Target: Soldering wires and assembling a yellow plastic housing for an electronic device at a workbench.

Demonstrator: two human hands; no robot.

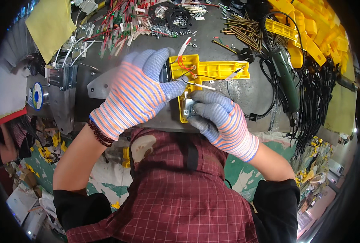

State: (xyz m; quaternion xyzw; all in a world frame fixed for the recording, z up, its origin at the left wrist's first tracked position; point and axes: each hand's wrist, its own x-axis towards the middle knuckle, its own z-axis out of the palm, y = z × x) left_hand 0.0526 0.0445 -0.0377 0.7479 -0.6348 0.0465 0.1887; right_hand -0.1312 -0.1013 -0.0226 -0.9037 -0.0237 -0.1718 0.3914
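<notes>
- Yellow case [222, 69] lies by the bench's [250, 97] near edge.
- Left hand [137, 91] grips its left side.
- Right hand's [224, 119] fingers pinch its metal part [187, 112].

1. Left hand [137, 87], right hand [224, 117]: blue-orange striped knit gloves [125, 97], greyish right fingers [212, 111].
2. Dark-brown beaded bracelet [99, 133], behind left fingers [157, 62].
3. Black fabric sleeves [81, 207], far behind fingers.
4. Maroon cloth apron [184, 202], white grid, below fingers.
</notes>
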